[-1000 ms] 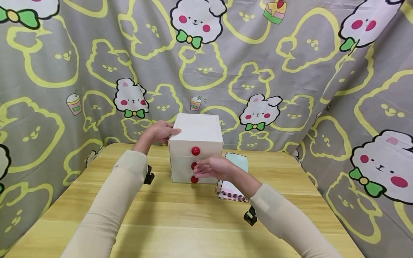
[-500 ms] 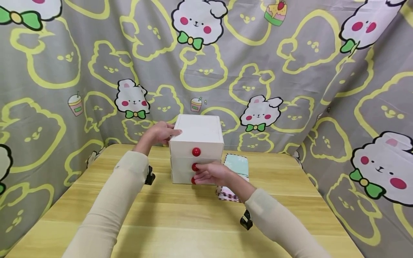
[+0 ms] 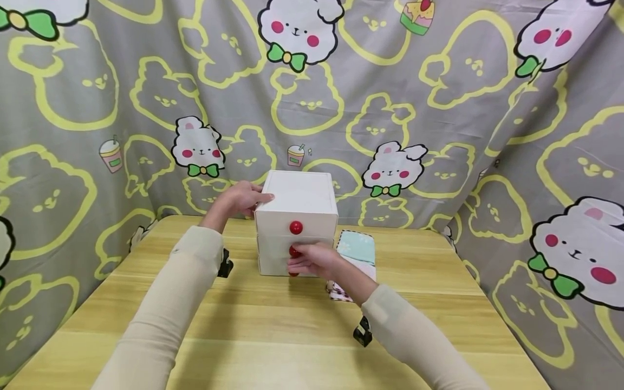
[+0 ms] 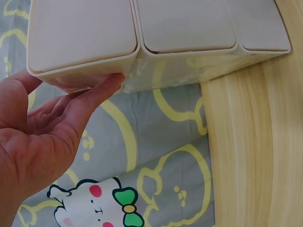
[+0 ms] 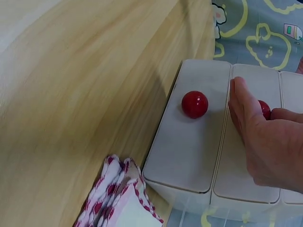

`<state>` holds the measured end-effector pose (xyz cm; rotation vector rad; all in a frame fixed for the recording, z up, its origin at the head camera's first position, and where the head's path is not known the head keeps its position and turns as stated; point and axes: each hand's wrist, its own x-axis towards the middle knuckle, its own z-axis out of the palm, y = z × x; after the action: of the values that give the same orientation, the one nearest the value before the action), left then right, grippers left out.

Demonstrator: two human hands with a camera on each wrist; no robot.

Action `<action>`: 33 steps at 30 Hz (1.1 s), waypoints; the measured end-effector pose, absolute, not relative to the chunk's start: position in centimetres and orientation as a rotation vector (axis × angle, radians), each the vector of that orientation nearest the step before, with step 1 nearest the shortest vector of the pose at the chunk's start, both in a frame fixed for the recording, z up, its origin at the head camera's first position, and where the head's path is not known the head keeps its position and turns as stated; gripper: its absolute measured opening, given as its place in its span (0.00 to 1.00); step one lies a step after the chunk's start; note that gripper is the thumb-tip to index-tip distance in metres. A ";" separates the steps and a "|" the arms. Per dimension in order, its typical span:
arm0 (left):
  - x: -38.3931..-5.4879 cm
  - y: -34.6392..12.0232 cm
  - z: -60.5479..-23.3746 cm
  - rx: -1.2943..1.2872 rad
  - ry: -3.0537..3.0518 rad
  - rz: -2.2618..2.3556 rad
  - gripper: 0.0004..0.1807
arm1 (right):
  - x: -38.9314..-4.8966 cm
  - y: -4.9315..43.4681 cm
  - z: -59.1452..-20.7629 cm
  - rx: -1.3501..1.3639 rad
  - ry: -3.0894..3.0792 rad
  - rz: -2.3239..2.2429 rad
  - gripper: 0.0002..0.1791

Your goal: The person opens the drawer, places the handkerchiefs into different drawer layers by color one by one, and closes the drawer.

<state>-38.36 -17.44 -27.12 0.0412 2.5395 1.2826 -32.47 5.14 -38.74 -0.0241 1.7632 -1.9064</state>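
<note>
A white three-drawer box (image 3: 303, 190) stands on the table, its drawers closed, each front bearing a round red knob. My left hand (image 3: 240, 199) holds the box's upper left edge, thumb on top and fingers along the side wall (image 4: 175, 71). At the front, my right hand (image 3: 317, 261) has its thumb and fingers on either side of the middle knob (image 5: 265, 109). Its lower fingers partly cover the bottom knob in the head view; the right wrist view shows that bottom knob (image 5: 194, 104) untouched. Above the right hand, the top knob (image 3: 296, 227) is in full view.
Folded cloths (image 3: 357, 248) with checked or braided edging lie right of the box, partly behind my right forearm. The wooden table (image 3: 273, 336) extends toward me. A grey curtain (image 3: 312, 108) with cartoon rabbits hangs behind. Small black devices (image 3: 363, 331) sit at both wrists.
My right hand has moved slightly left and in to the middle knob, its thumb and fingers now around it. The left hand and the box have stayed in place.
</note>
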 end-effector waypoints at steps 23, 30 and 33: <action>-38.5 -17.7 -27.0 0.031 2.535 1.274 0.35 | -32.3 4.9 -38.6 -0.041 1.857 -1.935 0.19; -38.5 -17.5 -27.0 0.028 2.539 1.269 0.35 | -32.0 5.3 -38.3 -0.034 1.859 -1.888 0.19; -38.5 -17.5 -27.1 0.028 2.534 1.276 0.35 | -31.8 5.5 -38.2 -0.034 1.853 -1.866 0.18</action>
<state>-38.48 -17.45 -27.06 0.0284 2.5340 1.2756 -31.79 5.53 -38.24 -0.0342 1.8531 -1.8664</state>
